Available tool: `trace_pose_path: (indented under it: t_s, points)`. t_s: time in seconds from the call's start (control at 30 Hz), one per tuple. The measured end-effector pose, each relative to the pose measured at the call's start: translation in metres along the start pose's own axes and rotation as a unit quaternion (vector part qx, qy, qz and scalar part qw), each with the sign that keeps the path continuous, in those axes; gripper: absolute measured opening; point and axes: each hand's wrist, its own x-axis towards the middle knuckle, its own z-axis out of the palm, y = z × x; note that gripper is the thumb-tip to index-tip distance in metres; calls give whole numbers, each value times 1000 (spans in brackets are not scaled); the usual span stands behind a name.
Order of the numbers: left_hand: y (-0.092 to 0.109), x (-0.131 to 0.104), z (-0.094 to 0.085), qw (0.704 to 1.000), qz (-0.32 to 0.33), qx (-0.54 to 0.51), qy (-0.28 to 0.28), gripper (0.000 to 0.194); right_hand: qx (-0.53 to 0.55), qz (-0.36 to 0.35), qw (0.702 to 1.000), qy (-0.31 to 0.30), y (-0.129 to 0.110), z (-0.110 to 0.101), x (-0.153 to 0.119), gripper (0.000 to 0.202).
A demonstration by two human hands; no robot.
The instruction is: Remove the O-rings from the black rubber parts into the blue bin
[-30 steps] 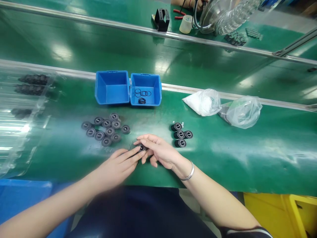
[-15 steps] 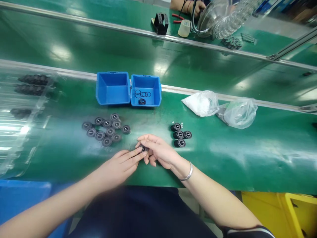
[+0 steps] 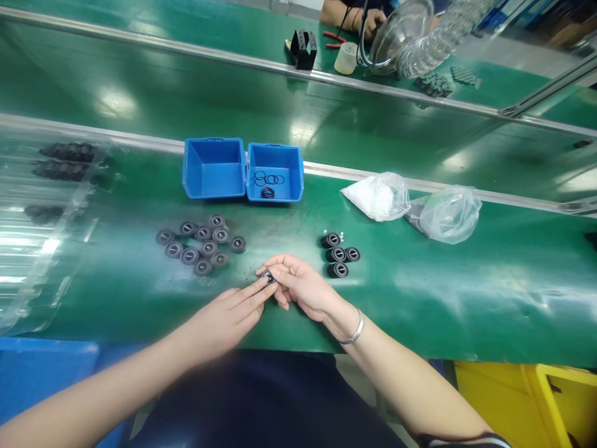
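Note:
Both hands meet over the green bench around one small round black part (image 3: 268, 278), mostly hidden by fingers. My left hand (image 3: 233, 314) is closed on it, its fingertips pressing on the top. My right hand (image 3: 301, 287), with a silver bangle at the wrist, curls around the part from the far side, thumb against it. To the left stands a group of several black cylindrical parts (image 3: 209, 247), each with a light slot-like mark on top. A smaller group of similar black cylinders (image 3: 337, 254) stands to the right, beside tiny white pieces.
Two blue bins stand at the back: a left bin (image 3: 189, 180) and a right bin (image 3: 298, 180) with black rings (image 3: 268, 193) inside. Plastic bags (image 3: 380, 196) lie at back right, a clear tray (image 3: 51, 249) at left. A co-worker's hand (image 3: 372, 23) is across the bench.
My right thumb and fingers have shifted slightly on the black part, and its top shows a little more. The rest stays in place apart from a small camera shift.

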Motion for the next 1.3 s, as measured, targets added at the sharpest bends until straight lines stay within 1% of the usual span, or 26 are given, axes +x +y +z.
trace_pose_path:
  t_s: [0.07, 0.13, 0.23, 0.3, 0.5, 0.6, 0.67, 0.77, 0.83, 0.93, 1.03, 1.17, 1.23, 1.3]
  points:
    - [-3, -1, -5, 1000, 18, -3, 9, 29, -1, 7, 1000, -3, 1, 0, 1, 20]
    - [-6, -1, -8, 1000, 26, 1, 7, 29, 10, 21, 1000, -14, 0, -1, 1, 23]
    - [-5, 0, -9, 1000, 12, 10, -2, 30, 27, 32, 998, -39, -1, -4, 0, 29]
    - [-2, 1, -7, 1000, -2, 14, -1, 29, 30, 35, 998, -47, -3, -5, 1, 27]
    - [3, 4, -3, 1000, -17, 19, 2, 24, 37, 29, 999, -17, -2, -4, 3, 21]
    - [1, 2, -4, 1000, -12, 16, 4, 25, 36, 22, 999, -31, 0, -5, 3, 23]
    - [-1, 0, -5, 1000, -3, 14, 17, 27, 31, 21, 999, -38, 1, -5, 2, 25]
    - [-1, -2, -5, 999, 6, 16, 37, 28, 23, 3, 999, -28, 6, -5, 4, 23]
    - [-1, -3, -6, 999, 6, 23, 30, 27, 10, -12, 1000, -17, 10, -4, 6, 21]
    - [1, -2, -6, 999, -1, 43, 4, 27, -5, -26, 1000, -6, 15, -3, 8, 23]
    - [5, -2, -6, 998, -6, 58, -11, 28, 7, -32, 999, -15, 15, -4, 6, 27]
    - [8, -2, -4, 998, -9, 67, -7, 28, -5, -22, 999, -23, 11, -5, 6, 23]
    - [8, -2, -5, 997, -18, 76, -1, 27, -18, -10, 1000, -15, 11, -2, 8, 22]
    - [6, -2, -6, 996, -33, 88, 3, 27, -34, -13, 999, 1, 12, 2, 9, 25]
